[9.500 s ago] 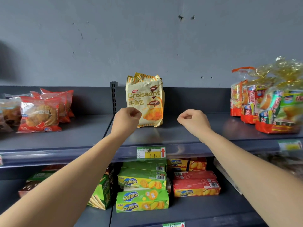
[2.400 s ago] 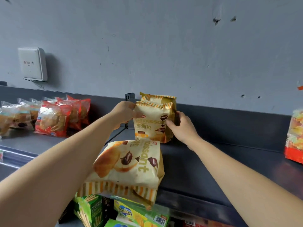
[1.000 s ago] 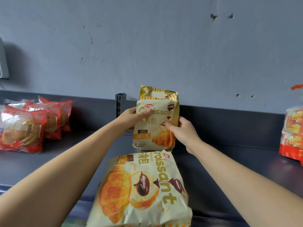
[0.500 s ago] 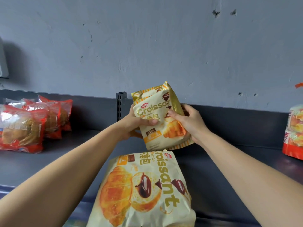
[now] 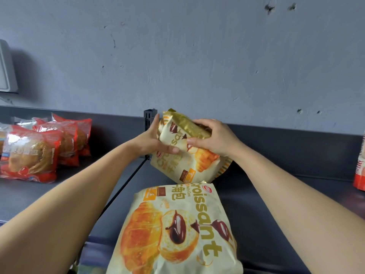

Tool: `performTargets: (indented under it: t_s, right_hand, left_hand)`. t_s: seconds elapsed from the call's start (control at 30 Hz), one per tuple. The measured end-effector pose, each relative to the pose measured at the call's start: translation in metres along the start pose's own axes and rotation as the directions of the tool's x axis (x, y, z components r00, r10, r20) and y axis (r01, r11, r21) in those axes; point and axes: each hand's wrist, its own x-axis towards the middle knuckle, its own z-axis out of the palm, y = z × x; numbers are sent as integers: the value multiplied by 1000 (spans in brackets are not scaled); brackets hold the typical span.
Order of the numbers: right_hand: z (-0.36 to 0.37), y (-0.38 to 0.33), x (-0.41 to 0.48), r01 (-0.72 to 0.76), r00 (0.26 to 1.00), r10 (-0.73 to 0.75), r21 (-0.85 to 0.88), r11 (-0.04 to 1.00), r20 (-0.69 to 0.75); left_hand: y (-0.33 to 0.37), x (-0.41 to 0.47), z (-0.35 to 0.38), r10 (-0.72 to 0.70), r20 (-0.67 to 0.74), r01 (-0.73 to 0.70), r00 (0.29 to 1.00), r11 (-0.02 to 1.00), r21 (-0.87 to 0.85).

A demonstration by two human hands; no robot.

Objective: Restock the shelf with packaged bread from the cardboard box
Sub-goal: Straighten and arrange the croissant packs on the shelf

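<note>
Both the left hand (image 5: 152, 142) and right hand (image 5: 215, 138) clasp a tilted croissant bag (image 5: 185, 155) at the shelf's (image 5: 276, 204) back edge, probably to stand it upright, while another croissant bag (image 5: 173, 232) lies flat at the front edge.

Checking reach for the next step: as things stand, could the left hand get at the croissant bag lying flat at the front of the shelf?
Probably not yet: the left hand and right hand both grip the tilted croissant bag. The flat bag lies uncovered below.

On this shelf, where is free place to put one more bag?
Bare shelf lies between the flat croissant bag and the red packs at right, and between red buns and the divider. The middle is crowded.
</note>
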Motion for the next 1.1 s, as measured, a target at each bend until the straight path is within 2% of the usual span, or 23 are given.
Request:
performTargets:
  t_s: [0.1, 0.2, 0.23, 0.3, 0.37, 0.4, 0.5, 0.6, 0.67, 0.77, 0.83, 0.93, 1.1]
  right_hand:
    - [8, -6, -1, 33, 995, -53, -218, 975, -86]
    - [15, 6, -2, -96, 978, 25, -345, 934, -207]
    - [16, 11, -3, -145, 975, 84, -300, 943, -206]
    - [14, 24, -6, -214, 971, 211, -13, 977, -116]
    - [10, 37, -11, -252, 967, 251, 269, 929, 41]
    - [8, 43, -14, -274, 962, 253, 314, 909, 106]
    - [8, 57, -19, -305, 951, 260, 383, 872, 167]
    - [11, 62, -23, -332, 933, 356, 492, 805, 49]
    - [12, 66, -26, -328, 918, 393, 449, 831, -58]
    - [10, 66, -28, -265, 926, 342, 374, 889, -158]
    - [10, 65, -29, -242, 936, 321, 400, 884, -143]
    - [13, 63, -31, -284, 929, 362, 484, 828, -73]
    - [10, 57, -31, -323, 916, 400, 554, 767, -20]
  left_hand:
    - [-16, -1, -3, -59, 18, 60, 998, 998, -37]
    - [-29, -5, 2, -109, 43, 112, 993, 991, -67]
    - [-30, -5, 4, -114, 39, 116, 993, 991, -64]
    - [-28, -5, 8, -139, 25, 140, 990, 987, -75]
    - [-26, -4, 12, -163, 11, 164, 987, 983, -80]
    - [-26, -4, 14, -171, 2, 171, 985, 982, -83]
    - [-26, -3, 17, -185, -19, 183, 983, 980, -79]
    - [-20, -5, 16, -185, -1, 185, 983, 982, -30]
    - [-11, -7, 19, -195, 52, 193, 980, 981, 38]
    - [-1, -7, 25, -190, 39, 187, 981, 979, 76]
    - [1, -6, 30, -170, -6, 170, 985, 985, 30]
    - [-2, -3, 36, -180, -71, 172, 981, 979, -112]
    - [-1, 4, 34, -234, -109, 184, 966, 920, -347]
